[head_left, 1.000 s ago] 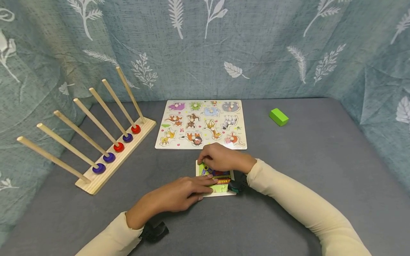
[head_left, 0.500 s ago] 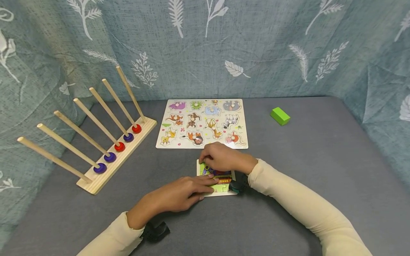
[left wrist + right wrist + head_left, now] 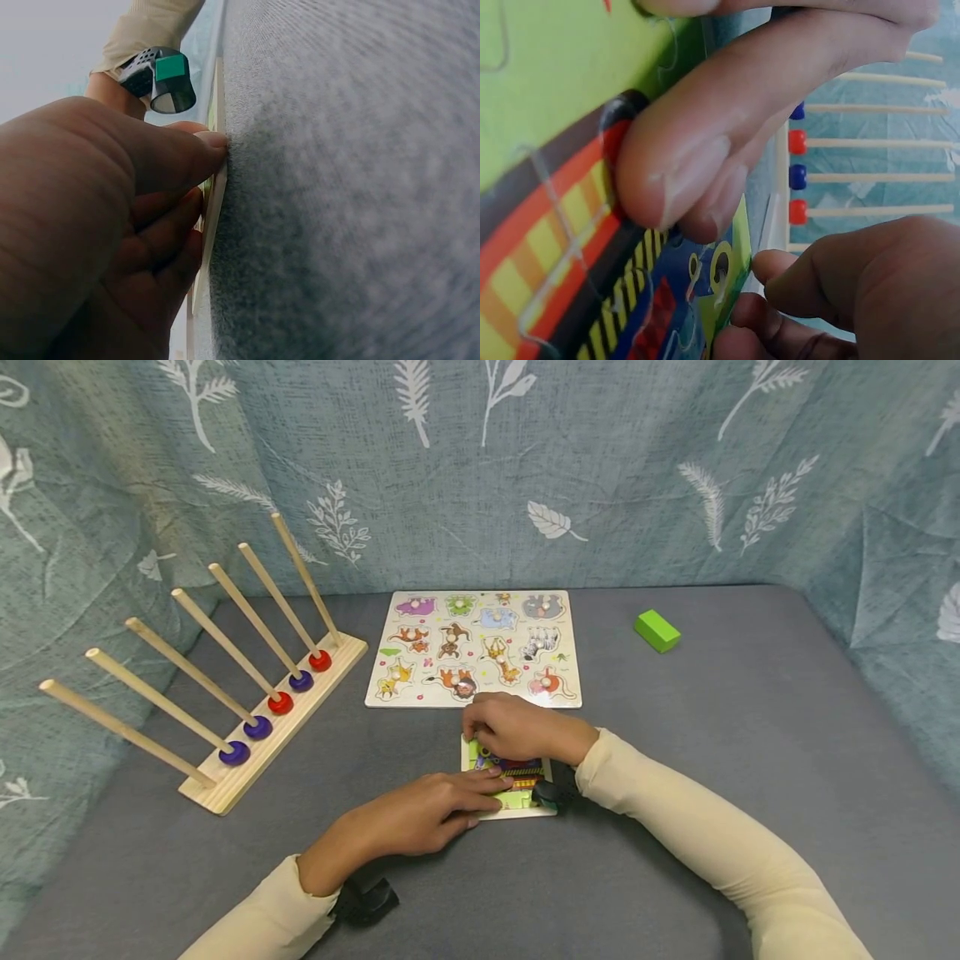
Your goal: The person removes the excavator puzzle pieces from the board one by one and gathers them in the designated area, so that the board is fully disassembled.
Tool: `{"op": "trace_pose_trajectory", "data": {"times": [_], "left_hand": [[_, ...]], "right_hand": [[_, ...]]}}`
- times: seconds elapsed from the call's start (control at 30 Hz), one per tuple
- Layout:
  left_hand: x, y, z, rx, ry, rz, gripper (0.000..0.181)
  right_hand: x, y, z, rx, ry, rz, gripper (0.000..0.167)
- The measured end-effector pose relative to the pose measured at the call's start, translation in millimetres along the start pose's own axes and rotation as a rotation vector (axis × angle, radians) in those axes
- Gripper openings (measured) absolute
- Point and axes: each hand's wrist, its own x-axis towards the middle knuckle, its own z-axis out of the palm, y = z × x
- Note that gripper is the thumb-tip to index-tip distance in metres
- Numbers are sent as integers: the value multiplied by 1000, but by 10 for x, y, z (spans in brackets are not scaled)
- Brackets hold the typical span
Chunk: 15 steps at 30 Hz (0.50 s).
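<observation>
A small jigsaw puzzle (image 3: 513, 801) with a vehicle picture in a pale tray lies flat on the grey table. My left hand (image 3: 427, 814) rests straight fingers across its lower left part. In the left wrist view the left thumb (image 3: 184, 154) lies against the tray's edge. My right hand (image 3: 517, 727) is at the upper left corner, its fingers curled. The right wrist view has the right thumb (image 3: 780, 274) and fingertips close together around a light-green corner puzzle piece (image 3: 740, 232). The hand partly hides that piece, so I cannot tell how far it sits in.
Behind the puzzle lies an animal peg puzzle board (image 3: 476, 649). A wooden peg stand (image 3: 277, 731) with red and blue rings is at the left. The green block (image 3: 657, 631) sits at the back right. A patterned curtain (image 3: 480, 477) hangs behind the table.
The right hand has shifted very slightly leftward at the puzzle's upper left corner. The left hand stays on the puzzle. The whole view has shifted slightly.
</observation>
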Motion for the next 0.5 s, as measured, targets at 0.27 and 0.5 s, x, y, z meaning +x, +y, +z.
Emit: {"op": "trace_pose_trajectory", "data": {"times": [0.27, 0.5], "left_hand": [[4, 18, -14, -15, 1, -6, 33], [1, 8, -16, -17, 17, 8, 32]], "right_hand": [[-15, -1, -14, 79, -21, 57, 19], [-28, 2, -16, 55, -21, 43, 15]]}}
